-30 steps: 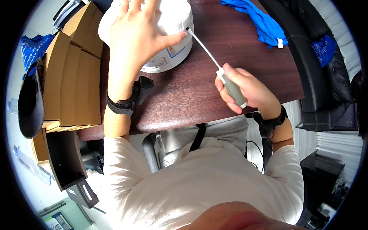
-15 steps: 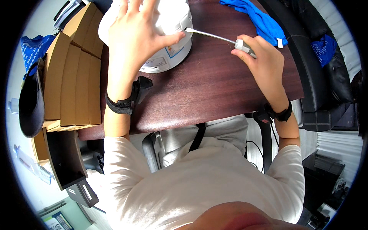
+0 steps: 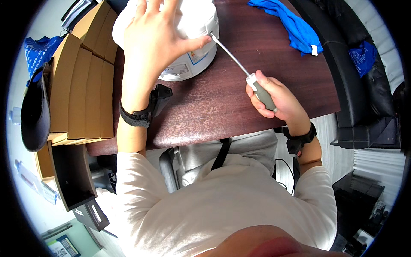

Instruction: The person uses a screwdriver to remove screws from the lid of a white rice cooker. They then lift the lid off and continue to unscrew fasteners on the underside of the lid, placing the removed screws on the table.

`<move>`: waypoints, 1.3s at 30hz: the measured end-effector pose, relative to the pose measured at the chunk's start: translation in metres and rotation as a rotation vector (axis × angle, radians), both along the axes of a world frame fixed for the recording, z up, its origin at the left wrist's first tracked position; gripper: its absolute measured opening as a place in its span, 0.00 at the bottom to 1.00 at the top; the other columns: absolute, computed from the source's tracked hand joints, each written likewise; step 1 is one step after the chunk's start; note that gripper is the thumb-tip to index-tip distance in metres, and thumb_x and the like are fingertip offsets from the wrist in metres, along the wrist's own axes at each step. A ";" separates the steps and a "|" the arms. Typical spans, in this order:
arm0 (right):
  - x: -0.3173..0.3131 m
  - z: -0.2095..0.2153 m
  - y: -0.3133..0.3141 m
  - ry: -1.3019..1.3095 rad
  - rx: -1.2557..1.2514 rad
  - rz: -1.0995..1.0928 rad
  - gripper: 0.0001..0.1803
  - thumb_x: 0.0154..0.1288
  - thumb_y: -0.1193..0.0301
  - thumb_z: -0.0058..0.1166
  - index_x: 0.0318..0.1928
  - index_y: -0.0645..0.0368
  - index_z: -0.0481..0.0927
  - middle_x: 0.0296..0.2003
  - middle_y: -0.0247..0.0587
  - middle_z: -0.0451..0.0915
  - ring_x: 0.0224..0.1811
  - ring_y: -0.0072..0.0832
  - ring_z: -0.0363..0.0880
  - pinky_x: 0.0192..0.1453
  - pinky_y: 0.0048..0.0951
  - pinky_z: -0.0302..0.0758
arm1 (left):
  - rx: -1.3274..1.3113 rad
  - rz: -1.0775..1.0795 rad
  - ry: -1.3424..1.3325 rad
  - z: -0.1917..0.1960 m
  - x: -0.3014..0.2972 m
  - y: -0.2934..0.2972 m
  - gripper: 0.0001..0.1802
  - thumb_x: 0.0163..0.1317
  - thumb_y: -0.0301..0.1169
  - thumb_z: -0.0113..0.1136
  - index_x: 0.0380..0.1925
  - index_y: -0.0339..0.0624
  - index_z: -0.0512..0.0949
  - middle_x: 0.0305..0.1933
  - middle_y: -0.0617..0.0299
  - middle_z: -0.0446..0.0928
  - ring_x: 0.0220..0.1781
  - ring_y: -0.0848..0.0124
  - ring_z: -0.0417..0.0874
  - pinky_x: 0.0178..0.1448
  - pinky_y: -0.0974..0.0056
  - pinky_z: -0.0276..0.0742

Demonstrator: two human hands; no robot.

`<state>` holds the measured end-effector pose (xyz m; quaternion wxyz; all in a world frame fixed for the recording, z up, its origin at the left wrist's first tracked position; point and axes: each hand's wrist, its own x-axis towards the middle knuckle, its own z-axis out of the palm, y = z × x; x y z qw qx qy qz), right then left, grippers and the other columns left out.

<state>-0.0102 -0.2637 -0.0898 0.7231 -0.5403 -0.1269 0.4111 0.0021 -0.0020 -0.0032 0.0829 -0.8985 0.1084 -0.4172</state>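
A white rounded appliance (image 3: 197,19) with labels on its side stands at the far left of the table, its top cut off by the frame. My left hand (image 3: 154,40) lies spread over it, the thumb stretched toward its right edge. In my right hand (image 3: 280,96) is a screwdriver (image 3: 262,94) with a grey and white handle, fingers wrapped round the grip. Its metal shaft slants up to the left, and the tip meets the appliance's edge beside my left thumb. Exactly what the tip touches is too small to make out.
A dark reddish-brown table (image 3: 205,107) spreads beneath my hands. Brown cardboard boxes (image 3: 81,90) line its left side, with a dark cap (image 3: 35,115) hanging beside them. A blue cloth (image 3: 291,23) lies at the far right, next to a black sofa (image 3: 342,81).
My right hand has swung down and toward me, so the screwdriver slants more steeply. Its tip stays by the appliance's edge. My left hand keeps its place on the appliance.
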 end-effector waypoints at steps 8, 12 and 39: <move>-0.001 -0.009 0.000 0.153 0.126 0.024 0.29 0.76 0.47 0.28 0.33 0.59 0.72 0.14 0.32 0.67 0.07 0.15 0.56 0.09 0.19 0.53 | 0.007 0.019 -0.004 0.000 0.001 0.000 0.53 0.35 0.65 0.69 0.61 0.48 0.71 0.65 0.54 0.69 0.68 0.50 0.67 0.62 0.53 0.72; 0.001 -0.014 0.001 0.238 0.212 0.100 0.29 0.76 0.47 0.26 0.34 0.58 0.71 0.14 0.32 0.66 0.07 0.15 0.56 0.09 0.19 0.53 | -0.006 0.005 0.001 -0.001 0.000 0.000 0.52 0.36 0.65 0.69 0.60 0.48 0.71 0.65 0.54 0.69 0.68 0.50 0.67 0.62 0.53 0.72; -0.006 -0.011 0.007 0.401 0.314 0.139 0.31 0.76 0.46 0.23 0.35 0.59 0.70 0.13 0.31 0.64 0.06 0.16 0.54 0.08 0.18 0.54 | 0.001 0.001 -0.006 0.000 -0.001 -0.002 0.51 0.35 0.64 0.70 0.60 0.48 0.71 0.64 0.54 0.70 0.67 0.51 0.67 0.62 0.53 0.73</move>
